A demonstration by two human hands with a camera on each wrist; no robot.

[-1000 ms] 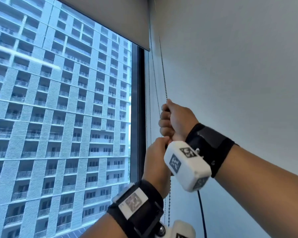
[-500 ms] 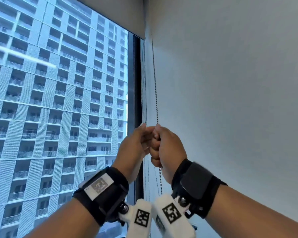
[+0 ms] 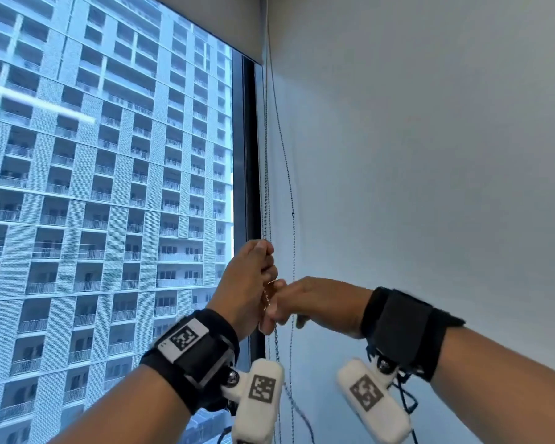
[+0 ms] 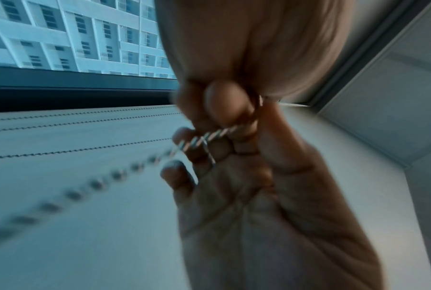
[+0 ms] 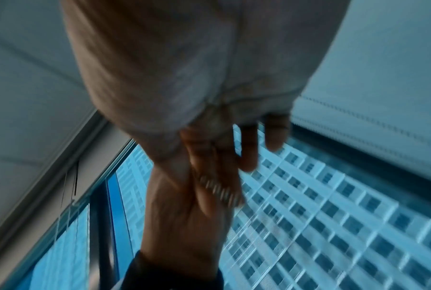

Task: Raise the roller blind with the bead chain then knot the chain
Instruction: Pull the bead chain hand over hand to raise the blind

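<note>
Window [image 3: 109, 187] corner, white wall [image 3: 430, 155] at right, blind [image 3: 212, 17] raised near the top.
Both hands meet beside the frame: left hand [image 3: 249, 285] curls its fingers round the chain [image 3: 288, 174], right hand [image 3: 318, 304] pinches the same chain just beside it, strands hanging below.

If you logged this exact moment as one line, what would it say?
stage: knotting | roller blind: raised | left hand: grips bead chain | right hand: pinches the chain | knot: not visible
</note>
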